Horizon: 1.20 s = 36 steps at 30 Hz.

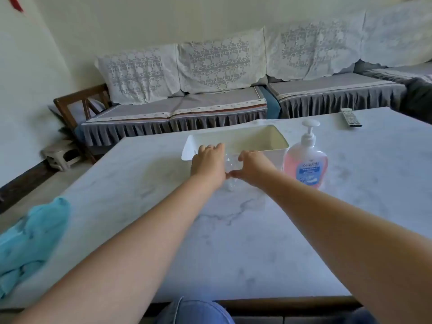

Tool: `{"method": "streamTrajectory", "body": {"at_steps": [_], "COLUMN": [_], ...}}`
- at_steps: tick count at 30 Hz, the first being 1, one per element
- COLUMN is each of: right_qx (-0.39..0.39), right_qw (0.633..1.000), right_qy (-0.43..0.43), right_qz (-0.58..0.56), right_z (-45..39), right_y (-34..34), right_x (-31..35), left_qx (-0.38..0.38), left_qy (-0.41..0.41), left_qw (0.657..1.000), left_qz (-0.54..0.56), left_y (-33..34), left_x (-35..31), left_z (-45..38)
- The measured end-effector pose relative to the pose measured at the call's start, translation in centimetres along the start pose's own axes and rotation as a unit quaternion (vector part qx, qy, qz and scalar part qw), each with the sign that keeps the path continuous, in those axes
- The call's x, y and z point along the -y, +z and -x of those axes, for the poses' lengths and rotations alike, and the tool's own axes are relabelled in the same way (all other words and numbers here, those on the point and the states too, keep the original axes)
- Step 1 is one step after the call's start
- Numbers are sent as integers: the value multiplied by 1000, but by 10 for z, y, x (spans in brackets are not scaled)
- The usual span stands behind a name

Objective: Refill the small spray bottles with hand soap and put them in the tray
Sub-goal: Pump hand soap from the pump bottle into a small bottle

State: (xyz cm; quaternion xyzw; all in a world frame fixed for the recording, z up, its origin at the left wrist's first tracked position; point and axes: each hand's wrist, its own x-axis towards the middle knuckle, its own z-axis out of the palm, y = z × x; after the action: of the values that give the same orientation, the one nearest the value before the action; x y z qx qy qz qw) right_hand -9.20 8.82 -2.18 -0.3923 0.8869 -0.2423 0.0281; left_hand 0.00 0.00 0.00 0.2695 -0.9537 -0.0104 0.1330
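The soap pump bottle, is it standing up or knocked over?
Upright. The soap pump bottle stands on the table with its pump head on top, right of the tray.

We see the tray point(278, 139) at the tabletop's point(233, 242) far middle, the soap pump bottle point(305, 163) just right of it, and the remote point(350, 116) at the far right edge. A small clear bottle point(230, 169) stands before the tray, between the left hand point(208, 163) and right hand point(253, 166). A cloth point(32, 237) lies at the left edge, the sofa point(210, 99) behind.
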Motion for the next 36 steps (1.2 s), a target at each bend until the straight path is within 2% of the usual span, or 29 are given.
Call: {"method": "streamTrajectory", "body": {"at_steps": [3,9,17,23,26,28,29,31,33,36], "right_qx": [-32,-49,-53,-91,-213,-297,-303,-259,-217,-220], "right_qw": [999,996,992,995,972,951,951,959,964,968], "right_qy": [34,62,77,-28,-102,-73,-32,62,116,104], "right_qz": [-21,-47,-84,-35,12,40,57,95,103,66], "right_z": [-5,-12,-3,4,3,-1,-2,-3,-8,-19], "right_y": [9,16,-30,-80,-101,-111,-114,-117,-115,-109], "right_x": [5,10,-5,-30,-51,-66,-72,-82,-91,-95], "left_qx": [24,26,-17,-55,-37,-27,-25,-25,-23,-4], "left_qy": [-7,-14,-3,-36,-39,-42,-40,-31,-22,-9], "left_qw": [1000,1000,987,959,957,957,956,956,959,964], "left_qz": [-5,7,162,277,285,287,289,290,283,265], "left_y": [7,20,8,-9,-12,-10,-7,-3,-1,0], "left_x": [5,4,-37,-81,-97,-106,-109,-114,-119,-124], "left_z": [-5,-11,-9,-15,-20,-25,-28,-33,-39,-45]}}
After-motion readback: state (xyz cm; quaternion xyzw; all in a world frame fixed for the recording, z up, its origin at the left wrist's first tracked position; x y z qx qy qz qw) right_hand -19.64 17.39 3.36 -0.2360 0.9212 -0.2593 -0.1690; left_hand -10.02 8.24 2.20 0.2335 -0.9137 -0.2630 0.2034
